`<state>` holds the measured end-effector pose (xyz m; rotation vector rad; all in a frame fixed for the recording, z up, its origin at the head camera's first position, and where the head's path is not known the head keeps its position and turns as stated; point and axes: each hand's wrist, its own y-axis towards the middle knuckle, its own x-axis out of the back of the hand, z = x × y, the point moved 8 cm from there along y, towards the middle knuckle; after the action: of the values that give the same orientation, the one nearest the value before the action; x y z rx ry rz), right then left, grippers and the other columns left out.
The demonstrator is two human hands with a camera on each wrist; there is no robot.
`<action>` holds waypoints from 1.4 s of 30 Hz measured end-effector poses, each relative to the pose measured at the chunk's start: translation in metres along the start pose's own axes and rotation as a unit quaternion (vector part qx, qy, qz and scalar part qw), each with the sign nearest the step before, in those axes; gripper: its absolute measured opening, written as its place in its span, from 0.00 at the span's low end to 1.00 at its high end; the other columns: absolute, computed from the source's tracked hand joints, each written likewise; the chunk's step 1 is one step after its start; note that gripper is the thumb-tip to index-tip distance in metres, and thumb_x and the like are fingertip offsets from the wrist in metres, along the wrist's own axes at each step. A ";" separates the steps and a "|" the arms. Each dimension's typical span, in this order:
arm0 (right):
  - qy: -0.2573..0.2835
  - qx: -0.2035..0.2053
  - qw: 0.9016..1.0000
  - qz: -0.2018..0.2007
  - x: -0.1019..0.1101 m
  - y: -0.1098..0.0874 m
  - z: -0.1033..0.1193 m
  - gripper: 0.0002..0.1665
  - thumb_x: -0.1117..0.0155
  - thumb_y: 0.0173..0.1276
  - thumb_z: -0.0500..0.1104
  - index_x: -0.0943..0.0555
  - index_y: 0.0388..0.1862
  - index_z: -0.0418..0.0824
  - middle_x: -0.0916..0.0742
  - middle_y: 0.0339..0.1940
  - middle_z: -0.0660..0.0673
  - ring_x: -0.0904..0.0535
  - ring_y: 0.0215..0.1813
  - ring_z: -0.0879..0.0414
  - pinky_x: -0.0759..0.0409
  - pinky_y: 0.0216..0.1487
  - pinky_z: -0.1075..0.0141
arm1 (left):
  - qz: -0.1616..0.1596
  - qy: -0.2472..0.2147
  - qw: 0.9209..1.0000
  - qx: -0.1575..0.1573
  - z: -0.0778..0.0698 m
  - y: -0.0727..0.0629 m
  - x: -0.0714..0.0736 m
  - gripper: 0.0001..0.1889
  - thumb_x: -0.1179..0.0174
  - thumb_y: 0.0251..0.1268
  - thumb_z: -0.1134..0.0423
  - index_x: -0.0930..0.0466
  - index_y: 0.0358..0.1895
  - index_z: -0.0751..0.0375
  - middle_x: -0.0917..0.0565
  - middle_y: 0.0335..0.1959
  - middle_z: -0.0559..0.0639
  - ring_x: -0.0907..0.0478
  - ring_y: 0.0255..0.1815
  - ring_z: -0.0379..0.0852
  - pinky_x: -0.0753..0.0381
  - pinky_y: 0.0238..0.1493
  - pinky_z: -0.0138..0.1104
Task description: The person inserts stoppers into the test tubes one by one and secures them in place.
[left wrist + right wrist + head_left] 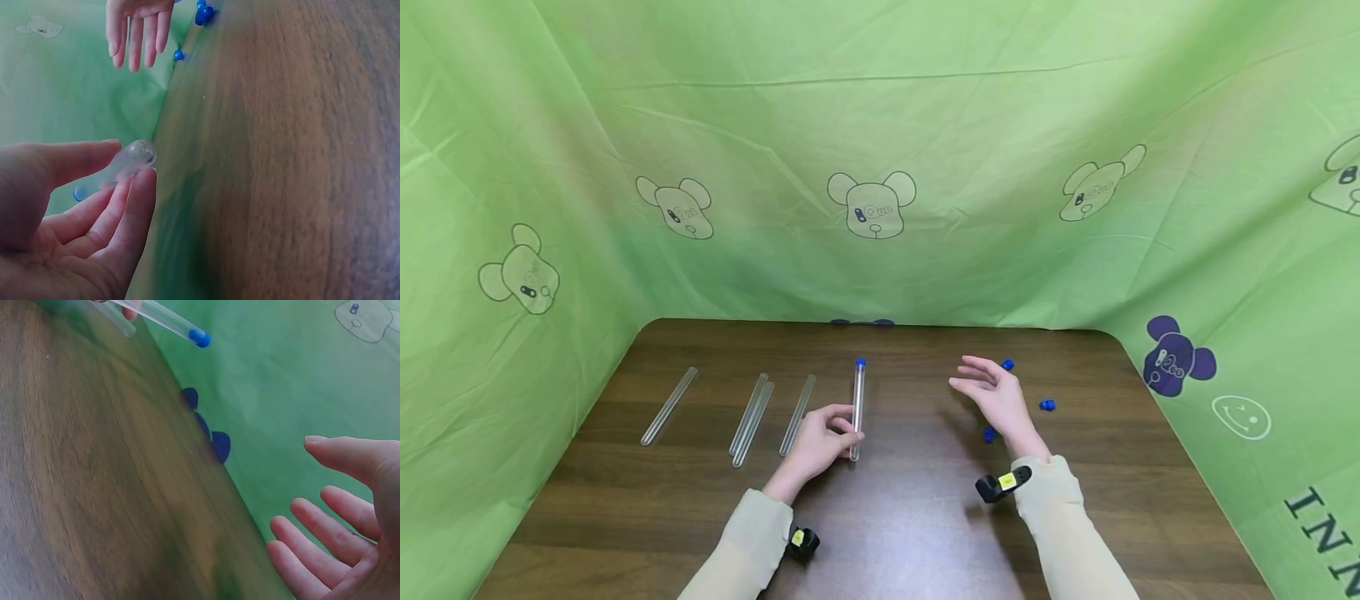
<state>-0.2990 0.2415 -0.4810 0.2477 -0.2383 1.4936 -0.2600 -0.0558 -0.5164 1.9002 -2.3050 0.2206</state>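
Sleeves [1060, 517] are nearest; left grip [820, 437] pinches one capped tube [858, 392], before far edge of tabletop [910, 500]. Right of this tube, well apart: spread, empty right grip [997, 400], three caps [1047, 405]; left: four tubes [668, 407].

Capped tube [858, 408]: transparent, smooth, glossy wall, pale streaks of reflected light along it; glass or clear plastic, cannot tell which. Blue cap [861, 362]: opaque, plastic-looking, smooth, mild sheen. Loose tubes [755, 423]: same clear, smooth, shiny look. Loose caps [1047, 405]: opaque blue, apparently plastic; finer texture too small to read. Table [910, 500]: brown wood grain, solid wood or laminate not distinguishable; smooth, satin, with a broad soft glare. Backdrop [880, 125]: green cloth, mostly matt, creased and rippled, printed figures. Sleeves [1067, 517]: pale cloth, matt, softly folded. Wrist devices [991, 490]: black, plastic-looking.
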 end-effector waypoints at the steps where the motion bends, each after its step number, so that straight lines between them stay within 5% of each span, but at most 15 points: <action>1: -0.003 0.000 1.000 -0.003 0.002 0.000 0.000 0.35 0.26 0.68 0.46 0.25 0.70 0.36 0.17 0.62 0.34 0.17 0.54 0.56 0.25 0.52 0.74 | 0.000 0.002 1.000 0.001 0.000 0.000 0.001 0.24 0.29 0.57 0.76 0.21 0.59 0.74 0.17 0.29 0.51 0.17 0.23 0.45 0.14 0.29 0.38; 13: -0.003 -0.011 1.000 -0.014 0.021 -0.008 0.007 0.34 0.27 0.68 0.45 0.25 0.69 0.35 0.19 0.63 0.32 0.18 0.48 0.67 0.25 0.52 0.73 | 0.003 0.024 1.000 0.000 0.004 -0.001 0.006 0.25 0.30 0.57 0.76 0.22 0.59 0.76 0.17 0.29 0.52 0.17 0.22 0.45 0.14 0.28 0.37; 20: -0.005 -0.019 0.999 -0.027 0.036 -0.005 -0.008 0.36 0.27 0.68 0.48 0.26 0.71 0.37 0.19 0.65 0.34 0.19 0.48 0.69 0.26 0.53 0.74 | 0.005 0.041 0.999 -0.033 0.003 -0.001 0.009 0.24 0.32 0.57 0.76 0.23 0.58 0.80 0.17 0.28 0.50 0.18 0.21 0.41 0.15 0.25 0.34; 27: -0.020 -0.018 0.999 -0.042 0.047 -0.007 -0.012 0.38 0.26 0.67 0.54 0.25 0.70 0.39 0.18 0.64 0.35 0.18 0.49 0.69 0.26 0.53 0.74 | -0.010 0.098 0.995 -0.004 0.006 -0.001 0.014 0.25 0.29 0.57 0.72 0.21 0.60 0.74 0.15 0.28 0.48 0.17 0.20 0.42 0.16 0.26 0.33; 42: 0.000 -0.008 0.998 -0.066 0.066 -0.013 -0.016 0.38 0.26 0.68 0.48 0.27 0.70 0.32 0.18 0.62 0.32 0.18 0.46 0.73 0.24 0.49 0.77 | -0.017 0.128 0.992 0.013 0.008 -0.003 0.021 0.27 0.28 0.58 0.72 0.21 0.61 0.76 0.17 0.29 0.46 0.18 0.20 0.40 0.18 0.25 0.33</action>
<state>-0.2823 0.3088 -0.4764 0.2468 -0.2294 1.3596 -0.2615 -0.0781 -0.5194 1.8016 -2.1106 0.4621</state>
